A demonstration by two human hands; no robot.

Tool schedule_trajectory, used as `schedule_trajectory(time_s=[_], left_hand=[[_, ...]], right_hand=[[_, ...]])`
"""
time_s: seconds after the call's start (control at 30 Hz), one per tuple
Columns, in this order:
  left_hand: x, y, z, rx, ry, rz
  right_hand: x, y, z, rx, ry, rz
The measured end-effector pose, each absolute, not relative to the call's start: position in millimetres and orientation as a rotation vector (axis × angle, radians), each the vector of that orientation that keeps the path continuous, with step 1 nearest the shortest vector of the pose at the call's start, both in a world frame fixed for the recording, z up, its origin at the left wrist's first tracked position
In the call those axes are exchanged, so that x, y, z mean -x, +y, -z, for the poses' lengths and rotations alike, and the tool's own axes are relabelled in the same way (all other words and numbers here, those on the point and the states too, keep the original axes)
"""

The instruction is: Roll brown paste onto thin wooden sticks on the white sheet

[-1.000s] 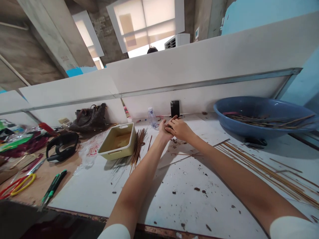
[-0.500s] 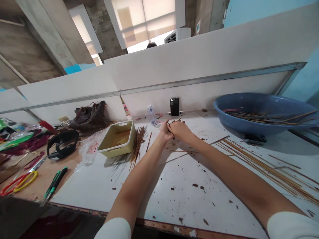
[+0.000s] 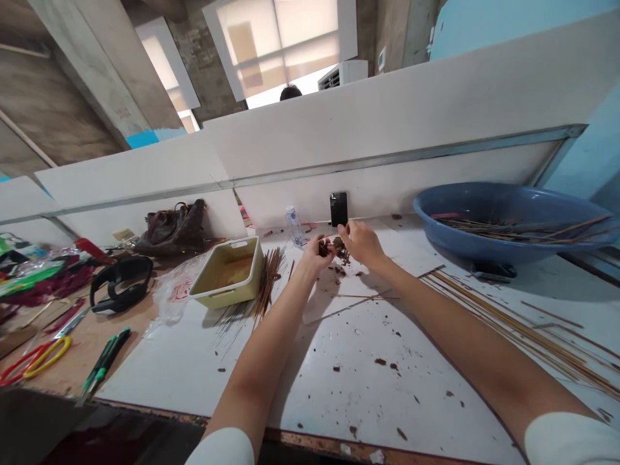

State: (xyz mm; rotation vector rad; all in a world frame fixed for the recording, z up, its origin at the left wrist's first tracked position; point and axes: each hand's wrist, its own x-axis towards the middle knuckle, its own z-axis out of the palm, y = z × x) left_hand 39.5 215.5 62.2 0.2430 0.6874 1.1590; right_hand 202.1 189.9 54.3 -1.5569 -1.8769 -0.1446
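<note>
Over the far middle of the white board, my left hand (image 3: 316, 261) curls round a dark brown crumbly clump (image 3: 324, 248), seen between its fingers. Close on its right, my right hand (image 3: 364, 245) has its fingers bent together at more of the brown stuff; what lies inside them is hidden. Loose brown crumbs (image 3: 341, 271) lie beneath the hands. Behind them a black phone (image 3: 339, 209) leans on the partition, with a clear bottle (image 3: 293, 226) to its left. Thin brown sticks (image 3: 365, 296) lie on the board nearer to me.
To the left stand a yellow-green bin (image 3: 227, 295) with brownish contents and a bundle of brown sticks (image 3: 268, 279). Further left are scissors (image 3: 48, 358), green-black cutters (image 3: 106, 358) and a dark bag (image 3: 174, 232). A blue basin (image 3: 465, 239) with sticks stands right, long sticks (image 3: 508, 323) before it.
My hands, clasped together before, have come apart, and the right one has lifted slightly away. Brown crumbly stuff now shows between them, with crumbs below.
</note>
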Motion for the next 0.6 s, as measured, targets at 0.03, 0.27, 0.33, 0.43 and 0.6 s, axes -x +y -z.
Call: schedule_trajectory(time_s=[0.03, 0.27, 0.33, 0.43, 0.6], left_hand=[[-33, 217, -67, -0.219, 0.698, -1.17], [1, 220, -98, -0.101, 0.663, -1.268], [-1, 218, -98, -0.089, 0.653, -1.268], [-6, 218, -92, -0.072, 0.66, -1.257], [0, 226, -83, -0.034, 0.69, -1.263]], right_hand=[[-206, 194, -53, 1.599, -1.82, 0.118], [-209, 212, -37, 1.684, -1.872, -0.065], [-199, 218, -28, 1.598, -1.999, -0.055], [-183, 228, -13, 1.515, -2.227, -0.063], [-173, 238, 4, 1.499, -2.307, -0.054]])
